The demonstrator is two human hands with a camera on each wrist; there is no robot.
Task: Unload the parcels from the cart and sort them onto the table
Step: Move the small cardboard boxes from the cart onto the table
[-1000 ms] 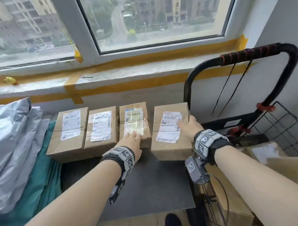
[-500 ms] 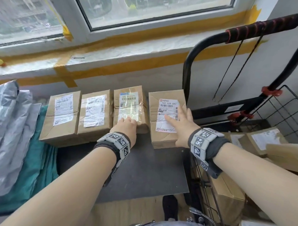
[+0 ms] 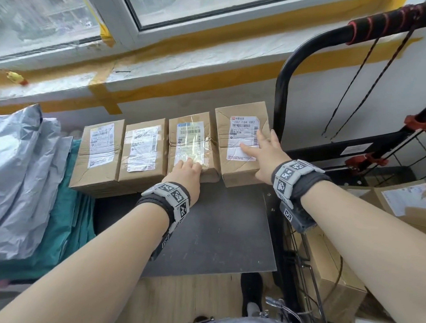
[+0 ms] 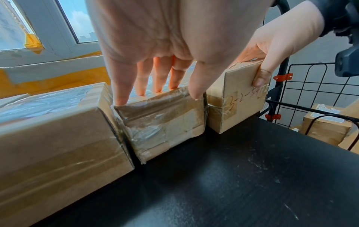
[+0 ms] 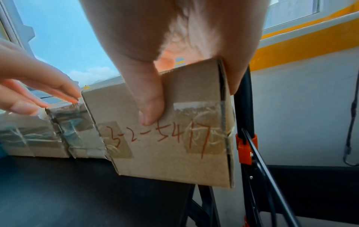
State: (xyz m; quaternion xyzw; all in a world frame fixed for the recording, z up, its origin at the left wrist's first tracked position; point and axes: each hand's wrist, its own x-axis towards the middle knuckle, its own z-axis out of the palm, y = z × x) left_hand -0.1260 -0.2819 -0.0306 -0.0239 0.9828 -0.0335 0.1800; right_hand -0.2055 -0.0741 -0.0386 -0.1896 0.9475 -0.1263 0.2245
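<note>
Several brown cardboard parcels stand in a row on the black table (image 3: pixel 217 222). My left hand (image 3: pixel 186 170) rests with straight fingers on the near end of the tape-wrapped third parcel (image 3: pixel 188 138); the left wrist view shows its fingertips (image 4: pixel 140 92) touching that parcel's (image 4: pixel 165 119) top edge. My right hand (image 3: pixel 263 153) lies flat on the label of the rightmost parcel (image 3: pixel 243 128), at the table's right edge. That parcel (image 5: pixel 165 153) has red handwriting on its front. The right thumb (image 5: pixel 151 107) hangs straight down over the front face.
Two more labelled parcels (image 3: pixel 101 147) (image 3: pixel 142 149) fill the row's left. Grey mailer bags (image 3: pixel 18 166) lie on green ones (image 3: pixel 70 216) at far left. The black cart (image 3: pixel 282 91) stands right of the table, holding more cardboard parcels (image 3: pixel 404 199) (image 3: pixel 331 274). A taped windowsill runs behind.
My right hand has slid from the rightmost parcel's right edge onto its top, and that parcel sits closer to the third one. The left hand has stayed on the third parcel.
</note>
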